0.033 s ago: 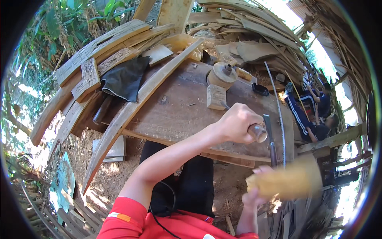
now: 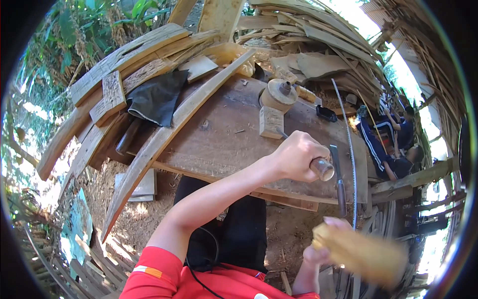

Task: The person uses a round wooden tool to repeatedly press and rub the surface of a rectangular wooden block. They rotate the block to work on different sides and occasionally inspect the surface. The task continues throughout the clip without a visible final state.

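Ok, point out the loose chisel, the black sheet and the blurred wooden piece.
Loose chisel (image 2: pixel 341 190): head view, on its handle.
Black sheet (image 2: pixel 158 98): head view, middle of its surface.
Blurred wooden piece (image 2: pixel 362 253): head view, mid-length.

Red short-sleeved shirt (image 2: pixel 234 285) – white-and-orange patch (image 2: pixel 148 270) on left sleeve (image 2: pixel 158 256), black trousers (image 2: pixel 243 224), thin black cable (image 2: pixel 197 281) over the shirt
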### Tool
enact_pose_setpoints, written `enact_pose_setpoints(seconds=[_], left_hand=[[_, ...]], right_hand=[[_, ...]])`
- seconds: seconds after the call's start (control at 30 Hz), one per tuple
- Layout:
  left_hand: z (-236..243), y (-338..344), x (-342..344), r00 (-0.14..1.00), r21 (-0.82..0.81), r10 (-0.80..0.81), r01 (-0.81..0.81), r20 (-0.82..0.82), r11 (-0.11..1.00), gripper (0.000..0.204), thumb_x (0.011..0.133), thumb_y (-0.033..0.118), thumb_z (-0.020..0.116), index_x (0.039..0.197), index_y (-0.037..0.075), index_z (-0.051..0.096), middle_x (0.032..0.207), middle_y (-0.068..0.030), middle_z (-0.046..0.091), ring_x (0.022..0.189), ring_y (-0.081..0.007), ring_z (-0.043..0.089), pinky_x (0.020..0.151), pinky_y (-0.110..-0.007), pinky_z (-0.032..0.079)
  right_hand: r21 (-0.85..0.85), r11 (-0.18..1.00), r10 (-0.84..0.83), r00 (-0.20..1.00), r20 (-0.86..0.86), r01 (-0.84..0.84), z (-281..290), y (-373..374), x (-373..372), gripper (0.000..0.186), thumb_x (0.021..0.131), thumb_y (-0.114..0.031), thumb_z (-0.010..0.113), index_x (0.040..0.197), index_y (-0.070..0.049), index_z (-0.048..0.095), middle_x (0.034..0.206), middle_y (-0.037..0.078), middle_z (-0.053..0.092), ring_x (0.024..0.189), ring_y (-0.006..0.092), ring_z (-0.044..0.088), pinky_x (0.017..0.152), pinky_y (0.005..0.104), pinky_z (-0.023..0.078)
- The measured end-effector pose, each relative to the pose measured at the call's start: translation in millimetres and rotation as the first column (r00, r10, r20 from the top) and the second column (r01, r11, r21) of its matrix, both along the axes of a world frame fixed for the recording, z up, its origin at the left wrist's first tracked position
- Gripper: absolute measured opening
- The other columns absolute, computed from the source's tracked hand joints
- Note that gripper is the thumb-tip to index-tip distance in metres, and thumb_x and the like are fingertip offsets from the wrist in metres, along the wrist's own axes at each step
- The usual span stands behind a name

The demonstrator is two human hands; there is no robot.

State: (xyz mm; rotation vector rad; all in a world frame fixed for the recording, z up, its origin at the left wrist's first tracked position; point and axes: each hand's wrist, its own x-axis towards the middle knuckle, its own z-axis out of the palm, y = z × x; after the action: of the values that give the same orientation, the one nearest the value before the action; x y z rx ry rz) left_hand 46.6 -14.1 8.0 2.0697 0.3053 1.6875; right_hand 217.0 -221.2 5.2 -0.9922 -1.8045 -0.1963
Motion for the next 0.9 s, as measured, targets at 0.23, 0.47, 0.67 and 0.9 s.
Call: enact_pose_setpoints(seconds=[0.23,0.47,0.67,0.9], left_hand=[[-10.0,-0.1,1.9,0.999,0.032,-0.010,0.012,-0.042,0.999,0.014,0.060,0.009,0.075,0.070,0.007,0.064,0.061,-0.0103,0.062,0.056,-0.0312,0.065,0.052,-0.040,0.051],[-29.7,-12.0,11.1,0.983,0.147,0.026,0.001,-0.184,0.989,0.019,0.058,0.015,0.079,0.071,0.013,0.066,0.067,-0.0060,0.066,0.061,-0.0281,0.068,0.055,-0.040,0.053],[-29.3,-5.3,-0.5,0.976,0.142,0.036,-0.005,-0.214,0.990,0.020,0.057,0.015,0.079,0.072,0.014,0.066,0.066,-0.0054,0.065,0.061,-0.0272,0.067,0.055,-0.041,0.054],[-10.5,-10.2,-9.9,0.991,0.095,0.093,-0.083,-0.101,0.992,0.016,0.067,0.015,0.078,0.071,0.010,0.063,0.064,-0.0080,0.064,0.059,-0.0304,0.066,0.056,-0.042,0.054]], right_hand=[[-0.138,0.962,-0.265,0.933,-0.242,0.238,-22.2,0.5,-29.2,0.035,0.092,-0.035,0.060,0.102,-0.002,0.068,0.091,0.012,0.065,0.090,0.0284,0.065,0.088,0.0445,0.053],[-0.247,0.920,-0.323,0.946,-0.035,0.305,-59.5,-9.8,-11.6,0.052,0.093,-0.041,0.063,0.120,0.004,0.060,0.100,0.018,0.064,0.084,0.0317,0.062,0.080,0.0433,0.053],[0.035,0.998,-0.050,0.986,-0.159,0.056,-58.8,-9.5,-2.4,0.061,0.090,-0.043,0.062,0.122,0.008,0.052,0.105,0.026,0.062,0.090,0.0330,0.064,0.081,0.0425,0.055],[-0.183,0.980,-0.036,0.848,-0.528,-0.072,-80.5,-6.8,-20.9,0.067,0.094,-0.027,0.069,0.141,0.009,0.038,0.111,0.025,0.063,0.092,0.0303,0.067,0.084,0.0431,0.056]])
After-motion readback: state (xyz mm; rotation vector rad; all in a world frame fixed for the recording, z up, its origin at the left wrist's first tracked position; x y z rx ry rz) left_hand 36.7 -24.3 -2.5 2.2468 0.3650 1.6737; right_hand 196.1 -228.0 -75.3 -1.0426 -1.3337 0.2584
